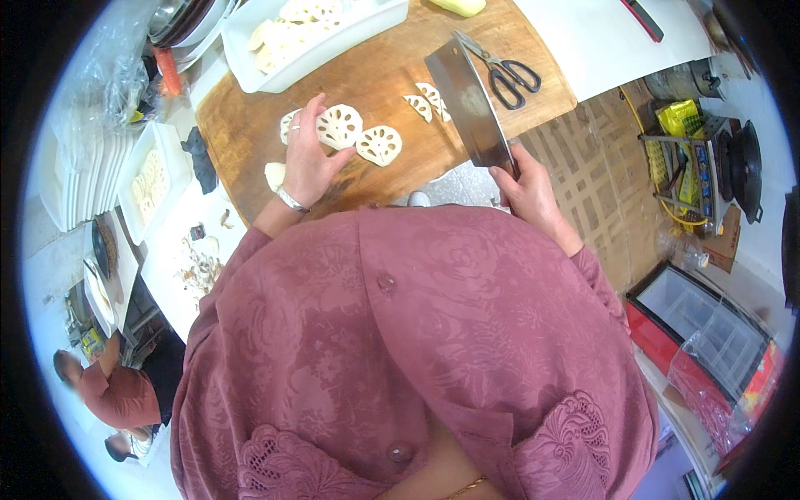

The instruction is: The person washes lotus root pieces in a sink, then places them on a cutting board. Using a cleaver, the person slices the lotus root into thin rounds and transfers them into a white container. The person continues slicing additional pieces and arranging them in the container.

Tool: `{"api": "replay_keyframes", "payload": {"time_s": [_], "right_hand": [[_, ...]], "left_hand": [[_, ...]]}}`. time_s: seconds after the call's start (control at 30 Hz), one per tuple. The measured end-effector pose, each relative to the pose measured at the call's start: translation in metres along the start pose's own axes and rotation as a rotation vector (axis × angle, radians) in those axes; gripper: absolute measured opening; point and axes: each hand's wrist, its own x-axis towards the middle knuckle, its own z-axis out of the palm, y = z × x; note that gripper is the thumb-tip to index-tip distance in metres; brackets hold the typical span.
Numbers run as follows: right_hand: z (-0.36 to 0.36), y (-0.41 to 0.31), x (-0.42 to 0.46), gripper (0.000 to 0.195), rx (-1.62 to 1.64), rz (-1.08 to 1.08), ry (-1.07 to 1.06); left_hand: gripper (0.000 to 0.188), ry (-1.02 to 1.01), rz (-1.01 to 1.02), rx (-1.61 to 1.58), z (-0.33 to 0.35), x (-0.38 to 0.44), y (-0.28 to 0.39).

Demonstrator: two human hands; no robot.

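Note:
My right hand (528,187) is closed round the handle of a cleaver (469,100), whose broad blade hangs over the right part of a wooden cutting board (237,169). Cut pieces of lotus root (417,107) lie beside the blade, partly hidden by it. My left hand (312,150), a ring on one finger, rests over round lotus root slices (339,127) with thumb and fingers spread; its fingers touch slices, and whether it grips one is unclear. Another round slice (379,145) lies just right of the thumb. A pale chunk (275,175) sits by my left wrist.
Scissors (509,75) lie on the board beyond the cleaver. A white tray (250,69) of lotus root stands at the board's far left, and a second tray (128,187) holds slices. A red-handled tool (644,20) lies at the upper right. Two people (122,397) are at lower left.

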Motion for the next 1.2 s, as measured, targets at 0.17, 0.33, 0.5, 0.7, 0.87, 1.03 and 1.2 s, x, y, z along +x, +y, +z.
{"api": "replay_keyframes", "payload": {"time_s": [0.17, 0.33, 0.5, 0.7, 0.87, 1.03, 1.2], "right_hand": [[0.002, 0.000, -0.001, 0.017, 0.002, -0.015, 0.001], [0.003, -0.002, 0.001, 0.017, 0.015, -0.014, -0.026], [0.007, -0.005, 0.000, 0.018, 0.038, -0.017, -0.040], [0.006, -0.006, -0.006, 0.019, -0.020, -0.001, -0.067], [0.004, -0.001, -0.008, 0.019, -0.031, 0.001, -0.048], [0.005, 0.009, -0.006, 0.020, -0.087, -0.037, -0.039], [0.006, 0.010, -0.010, 0.021, -0.071, -0.016, -0.053]], "left_hand": [[0.097, 0.115, 0.099, 0.127, -0.030, 0.007, 0.039], [0.100, 0.189, 0.255, 0.261, -0.053, 0.019, 0.056], [0.099, 0.177, 0.307, 0.333, -0.057, 0.023, 0.067], [0.102, 0.071, 0.075, -0.186, -0.045, 0.026, 0.064], [0.106, 0.010, -0.039, -0.777, -0.033, 0.027, 0.060], [0.105, -0.068, -0.083, -0.693, -0.003, 0.014, 0.031], [0.100, -0.116, -0.145, -0.474, 0.027, -0.015, -0.014]]}}
